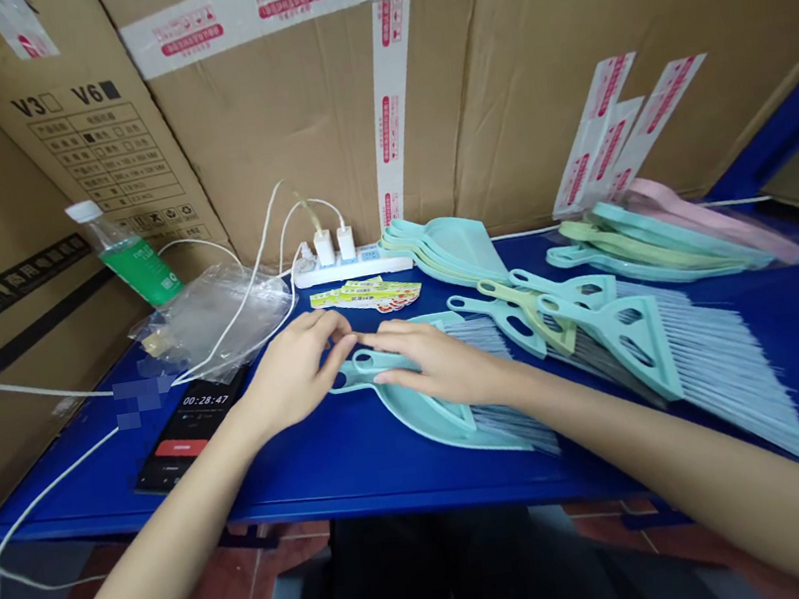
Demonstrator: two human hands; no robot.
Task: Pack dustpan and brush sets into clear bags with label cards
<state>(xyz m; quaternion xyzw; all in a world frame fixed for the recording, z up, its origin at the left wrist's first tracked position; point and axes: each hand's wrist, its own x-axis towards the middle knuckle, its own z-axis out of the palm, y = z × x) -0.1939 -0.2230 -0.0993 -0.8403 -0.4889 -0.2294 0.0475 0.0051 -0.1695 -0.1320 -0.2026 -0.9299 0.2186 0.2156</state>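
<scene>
My left hand point(301, 369) is closed, thumb and fingers pinched together at the handle end of a mint-green dustpan point(417, 417). Whatever sits in that pinch is too small to make out. My right hand point(438, 359) lies over the handle of a matching hand brush point(487, 336) that rests on the dustpan. Its fingers are stretched toward my left fingertips, meeting them, and its thumb is spread apart from them. The palm hides part of the brush's head. Both tools lie on the blue table point(297, 470) near its front edge.
Several loose hand brushes point(630, 335) lie to the right, with stacked dustpans point(451, 242) and bagged dustpans point(676, 238) behind. Leaflets point(369, 294) lie before a power strip point(353, 264). Leftward are a phone point(190, 431), plastic bag point(221, 311), bottle point(130, 260) and cables. Cardboard boxes point(313, 122) wall the back.
</scene>
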